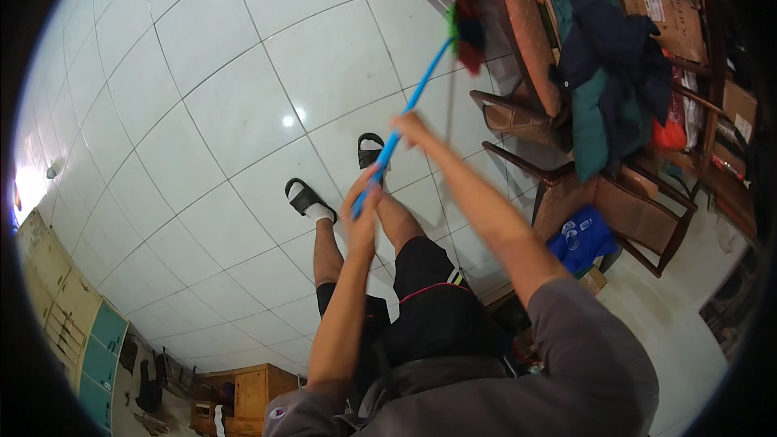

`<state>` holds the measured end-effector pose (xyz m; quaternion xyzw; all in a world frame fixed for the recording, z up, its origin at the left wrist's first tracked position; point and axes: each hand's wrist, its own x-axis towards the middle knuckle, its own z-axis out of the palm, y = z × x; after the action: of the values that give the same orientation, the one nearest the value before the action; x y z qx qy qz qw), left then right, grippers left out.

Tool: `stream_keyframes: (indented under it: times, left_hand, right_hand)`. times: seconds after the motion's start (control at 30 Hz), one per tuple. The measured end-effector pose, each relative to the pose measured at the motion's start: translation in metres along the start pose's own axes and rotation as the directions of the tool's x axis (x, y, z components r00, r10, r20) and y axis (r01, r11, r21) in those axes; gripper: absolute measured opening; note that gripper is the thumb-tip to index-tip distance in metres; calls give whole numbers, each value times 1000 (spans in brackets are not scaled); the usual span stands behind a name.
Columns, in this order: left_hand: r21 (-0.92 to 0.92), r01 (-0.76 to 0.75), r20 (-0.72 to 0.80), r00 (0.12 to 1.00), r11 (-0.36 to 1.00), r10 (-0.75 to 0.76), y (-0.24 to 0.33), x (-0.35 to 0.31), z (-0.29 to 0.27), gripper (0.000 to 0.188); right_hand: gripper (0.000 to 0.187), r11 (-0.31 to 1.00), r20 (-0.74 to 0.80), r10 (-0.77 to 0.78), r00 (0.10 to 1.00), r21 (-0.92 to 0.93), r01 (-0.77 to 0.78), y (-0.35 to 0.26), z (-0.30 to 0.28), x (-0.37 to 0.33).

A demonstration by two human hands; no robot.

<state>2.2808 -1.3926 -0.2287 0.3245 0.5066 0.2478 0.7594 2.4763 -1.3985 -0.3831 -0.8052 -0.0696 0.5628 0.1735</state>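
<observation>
A broom with a blue handle point(420, 87) slants across the middle of the view, away from me and to the right. Its head point(469, 31) has dark and red bristles with a bright green collar, and is smeared by motion beside the chair legs. My left hand point(362, 194) is wrapped round the handle near its top end. Farther down the handle, my right hand point(411, 129) grips it too. Beneath the handle are my feet in black slide sandals point(306, 199) and white socks.
Wooden chairs with brown padded seats point(530, 40) crowd the right side, draped with green and navy clothing point(603, 57). A blue bag point(579, 239) lies below them. White tiles point(243, 137) cover the floor. Teal and cream cabinets point(99, 344) and a wooden cabinet point(252, 392) stand lower left.
</observation>
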Motion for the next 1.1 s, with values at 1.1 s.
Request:
stream_keyframes:
  times: [1.1]
  left_hand:
    - [248, -233, 38, 972, 940, 231, 144, -164, -40, 12]
  right_hand:
    - [12, 829, -14, 2, 1000, 559, 6, -12, 77, -212]
